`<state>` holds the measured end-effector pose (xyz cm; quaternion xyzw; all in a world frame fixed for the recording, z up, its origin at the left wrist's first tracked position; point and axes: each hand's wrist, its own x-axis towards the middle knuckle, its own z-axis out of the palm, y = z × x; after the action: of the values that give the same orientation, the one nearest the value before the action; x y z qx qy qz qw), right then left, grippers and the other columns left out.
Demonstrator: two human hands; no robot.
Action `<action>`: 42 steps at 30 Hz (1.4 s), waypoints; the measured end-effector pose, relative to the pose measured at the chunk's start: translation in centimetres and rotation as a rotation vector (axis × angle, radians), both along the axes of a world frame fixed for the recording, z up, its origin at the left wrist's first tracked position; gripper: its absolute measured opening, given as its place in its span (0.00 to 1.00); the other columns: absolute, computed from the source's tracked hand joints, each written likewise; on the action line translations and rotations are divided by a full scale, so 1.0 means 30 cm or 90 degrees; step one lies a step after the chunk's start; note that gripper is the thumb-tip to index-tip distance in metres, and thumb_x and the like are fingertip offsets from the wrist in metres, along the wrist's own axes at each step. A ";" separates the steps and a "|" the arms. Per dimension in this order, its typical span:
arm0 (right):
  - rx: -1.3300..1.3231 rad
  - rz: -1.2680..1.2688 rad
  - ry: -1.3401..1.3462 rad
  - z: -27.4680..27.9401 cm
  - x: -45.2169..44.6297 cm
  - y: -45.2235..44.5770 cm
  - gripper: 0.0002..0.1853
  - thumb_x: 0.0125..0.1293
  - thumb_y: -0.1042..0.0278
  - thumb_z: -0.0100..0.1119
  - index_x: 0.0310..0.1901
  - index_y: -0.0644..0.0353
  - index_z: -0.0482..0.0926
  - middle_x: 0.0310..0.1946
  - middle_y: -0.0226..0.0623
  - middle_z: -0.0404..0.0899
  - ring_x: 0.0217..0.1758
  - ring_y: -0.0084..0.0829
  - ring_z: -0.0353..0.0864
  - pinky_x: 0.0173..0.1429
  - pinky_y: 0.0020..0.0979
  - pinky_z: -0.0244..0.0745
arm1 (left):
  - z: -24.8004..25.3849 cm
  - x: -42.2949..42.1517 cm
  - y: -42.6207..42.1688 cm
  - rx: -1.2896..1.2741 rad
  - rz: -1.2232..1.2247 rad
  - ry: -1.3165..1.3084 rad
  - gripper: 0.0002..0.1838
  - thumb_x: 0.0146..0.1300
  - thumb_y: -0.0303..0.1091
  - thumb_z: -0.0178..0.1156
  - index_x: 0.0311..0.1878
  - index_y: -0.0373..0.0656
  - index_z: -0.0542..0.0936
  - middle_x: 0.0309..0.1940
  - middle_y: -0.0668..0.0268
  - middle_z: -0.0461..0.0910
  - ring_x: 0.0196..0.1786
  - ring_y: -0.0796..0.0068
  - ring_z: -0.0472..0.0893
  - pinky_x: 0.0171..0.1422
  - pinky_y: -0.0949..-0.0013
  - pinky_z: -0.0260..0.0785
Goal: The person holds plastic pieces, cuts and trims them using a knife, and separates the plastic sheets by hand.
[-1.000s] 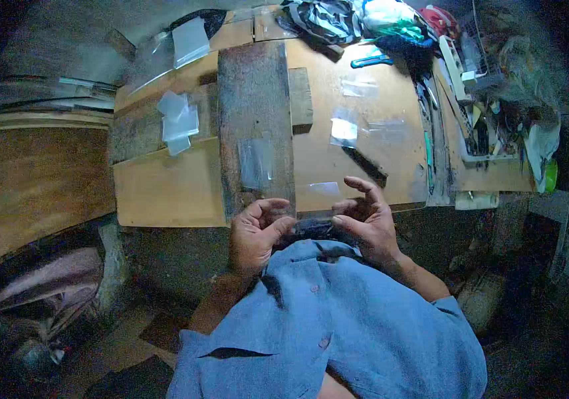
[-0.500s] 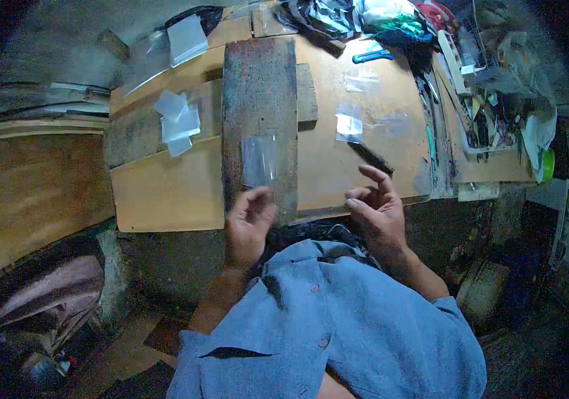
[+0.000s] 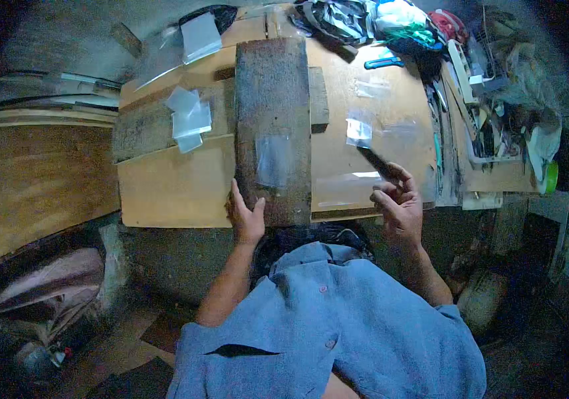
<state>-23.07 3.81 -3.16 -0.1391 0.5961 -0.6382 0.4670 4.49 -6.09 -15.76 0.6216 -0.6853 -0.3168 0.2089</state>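
My left hand (image 3: 248, 216) is open at the left edge of a worn wooden board (image 3: 272, 86), its thumb spread over the near end. A small clear plastic sheet (image 3: 273, 161) lies on the board just ahead of that hand. My right hand (image 3: 401, 203) is at the near end of a dark, narrow strip-like tool (image 3: 374, 159), fingers curled but thumb and forefinger apart. Whether they touch the tool is unclear. Between the board and this hand, another clear sheet (image 3: 347, 188) lies on the table (image 3: 171, 193).
Small plastic pieces (image 3: 191, 121) are piled left of the board, with larger sheets (image 3: 201, 38) behind. To the right lie a shiny plastic piece (image 3: 359, 133) and a blue cutter (image 3: 383, 62). A tool basket (image 3: 497, 158) stands far right; bags (image 3: 397, 23) lie at the back.
My left hand has moved from the board's near end to its left edge and spread its thumb. My right hand has reached the tool's near end. A clear sheet now shows right of the board.
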 end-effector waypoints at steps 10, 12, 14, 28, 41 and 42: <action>0.017 0.041 0.059 0.023 0.000 -0.037 0.30 0.54 0.80 0.63 0.60 0.59 0.65 0.34 0.32 0.79 0.35 0.20 0.76 0.40 0.21 0.70 | -0.029 -0.085 0.028 0.042 -0.011 0.031 0.43 0.57 0.35 0.62 0.71 0.40 0.48 0.66 0.44 0.57 0.69 0.49 0.57 0.72 0.56 0.47; -0.009 0.065 0.043 0.026 -0.003 -0.056 0.31 0.54 0.80 0.63 0.60 0.59 0.65 0.34 0.32 0.79 0.35 0.19 0.76 0.38 0.21 0.70 | -0.034 -0.084 0.042 0.017 -0.013 0.039 0.43 0.56 0.37 0.62 0.71 0.41 0.49 0.65 0.45 0.59 0.67 0.47 0.58 0.70 0.52 0.47; -0.042 0.104 0.005 0.044 0.000 -0.070 0.32 0.54 0.81 0.63 0.61 0.59 0.64 0.34 0.33 0.80 0.35 0.19 0.77 0.38 0.20 0.71 | -0.048 -0.079 0.039 -0.066 -0.021 0.105 0.40 0.57 0.39 0.60 0.69 0.40 0.53 0.64 0.47 0.60 0.65 0.47 0.59 0.69 0.50 0.48; -0.049 0.554 -0.095 0.067 0.031 -0.194 0.37 0.53 0.78 0.67 0.64 0.59 0.60 0.35 0.35 0.79 0.40 0.25 0.78 0.46 0.27 0.74 | 0.388 -0.170 -0.036 0.636 -0.230 0.641 0.18 0.56 0.31 0.66 0.49 0.40 0.73 0.39 0.68 0.76 0.42 0.79 0.76 0.47 0.77 0.68; 0.052 0.507 -0.152 -0.018 0.214 -0.107 0.17 0.58 0.77 0.63 0.48 0.64 0.71 0.33 0.30 0.78 0.37 0.21 0.77 0.44 0.24 0.73 | 0.408 -0.192 0.031 0.359 0.131 0.763 0.05 0.59 0.23 0.60 0.36 0.42 0.74 0.26 0.66 0.77 0.29 0.76 0.77 0.34 0.74 0.72; 0.055 0.469 -0.171 -0.017 0.206 -0.106 0.14 0.58 0.74 0.63 0.46 0.63 0.73 0.32 0.29 0.77 0.35 0.19 0.76 0.41 0.23 0.72 | 0.396 -0.170 0.034 0.339 0.125 0.734 0.05 0.59 0.23 0.60 0.36 0.41 0.74 0.26 0.65 0.77 0.29 0.75 0.78 0.34 0.74 0.72</action>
<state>-16.88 0.62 -3.68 -0.2390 0.4663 -0.4149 0.7439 -0.62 -5.08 -3.88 0.4421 -0.3008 -0.7388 0.4102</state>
